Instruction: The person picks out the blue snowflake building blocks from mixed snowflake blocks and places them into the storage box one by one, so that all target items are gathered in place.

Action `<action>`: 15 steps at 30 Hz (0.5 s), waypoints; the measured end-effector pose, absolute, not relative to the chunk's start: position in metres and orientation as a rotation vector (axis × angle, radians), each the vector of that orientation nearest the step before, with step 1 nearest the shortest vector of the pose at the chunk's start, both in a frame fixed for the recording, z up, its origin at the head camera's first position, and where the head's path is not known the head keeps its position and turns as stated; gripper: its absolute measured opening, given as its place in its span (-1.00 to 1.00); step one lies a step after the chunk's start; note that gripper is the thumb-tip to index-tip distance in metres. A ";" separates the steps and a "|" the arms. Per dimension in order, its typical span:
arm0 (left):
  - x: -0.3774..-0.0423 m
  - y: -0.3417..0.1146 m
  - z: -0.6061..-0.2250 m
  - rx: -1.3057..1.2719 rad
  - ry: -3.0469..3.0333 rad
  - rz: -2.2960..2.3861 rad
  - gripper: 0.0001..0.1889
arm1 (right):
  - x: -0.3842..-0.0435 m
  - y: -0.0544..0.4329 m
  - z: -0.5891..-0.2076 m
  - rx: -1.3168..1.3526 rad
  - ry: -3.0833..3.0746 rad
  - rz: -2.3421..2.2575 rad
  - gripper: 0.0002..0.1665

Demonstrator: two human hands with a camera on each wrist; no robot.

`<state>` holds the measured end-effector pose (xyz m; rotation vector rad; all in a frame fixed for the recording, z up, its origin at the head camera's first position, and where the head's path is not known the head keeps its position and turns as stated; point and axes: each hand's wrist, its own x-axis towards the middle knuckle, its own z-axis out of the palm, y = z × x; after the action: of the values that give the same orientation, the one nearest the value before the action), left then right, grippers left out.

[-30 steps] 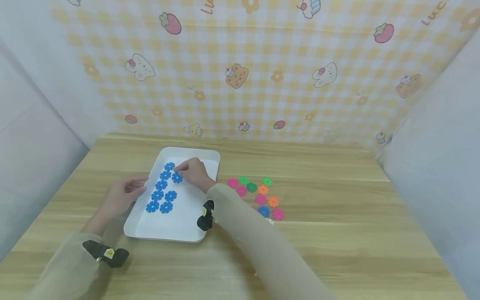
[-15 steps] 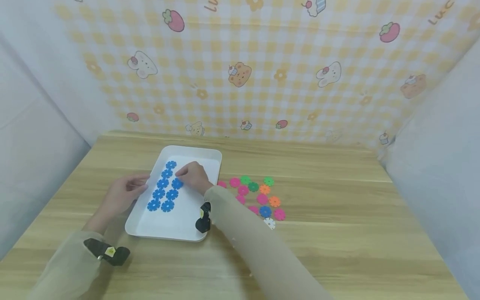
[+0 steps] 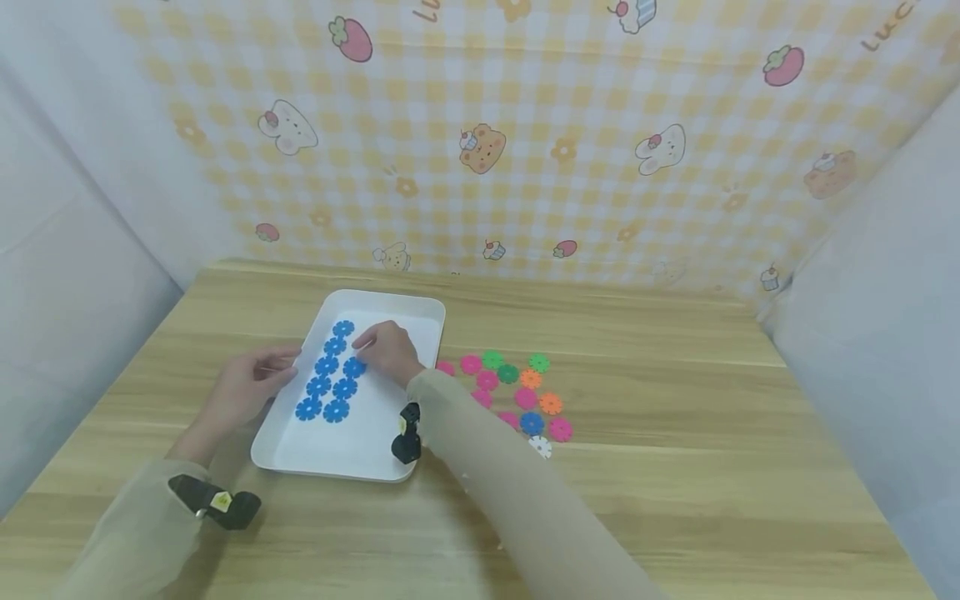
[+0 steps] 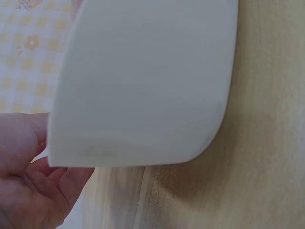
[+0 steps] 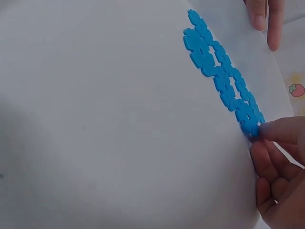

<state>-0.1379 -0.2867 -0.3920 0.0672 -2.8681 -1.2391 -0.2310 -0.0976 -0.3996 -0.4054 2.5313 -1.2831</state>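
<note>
A white tray (image 3: 375, 450) holds several blue snowflake discs with notched edges. One row of discs (image 3: 327, 366) runs along the tray's left side; a shorter row (image 3: 345, 388) lies right beside it. My right hand (image 3: 390, 354) pinches the blue snowflake disc (image 3: 354, 367) at the far end of the shorter row. In the right wrist view, thumb and fingertips meet at the edge of a blue disc (image 5: 247, 118). My left hand (image 3: 243, 387) grips the tray's left rim between thumb and fingers; in the left wrist view the tray wall (image 4: 143, 86) hides part of the fingers.
Right of the tray, loose discs lie on the wooden table (image 3: 675, 483): several pink discs (image 3: 527, 398), green discs (image 3: 507, 373), orange discs (image 3: 551, 403), a blue disc (image 3: 532, 423) and a white disc (image 3: 540, 447). A checked cloth (image 3: 570, 192) hangs behind the table.
My right hand has drawn the blue disc slightly nearer, up against the shorter row, closing the gap there. My left hand has kept its place on the rim.
</note>
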 end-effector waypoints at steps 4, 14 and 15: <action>-0.139 -0.287 -0.392 0.056 -2.866 -1.241 -0.59 | -0.234 -0.095 -0.397 -0.419 2.517 -1.310 -0.87; -0.139 -0.286 -0.392 0.053 -2.877 -1.221 -0.59 | -0.245 -0.077 -0.375 -0.551 2.445 -1.321 -0.82; -0.139 -0.286 -0.391 0.053 -2.878 -1.218 -0.59 | -0.246 -0.073 -0.371 -0.585 2.442 -1.313 -0.81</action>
<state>-0.1385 -0.2861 -0.3912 0.0532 -2.8778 -1.2179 -0.2462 -0.0732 -0.3713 -0.5851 2.4424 -1.3127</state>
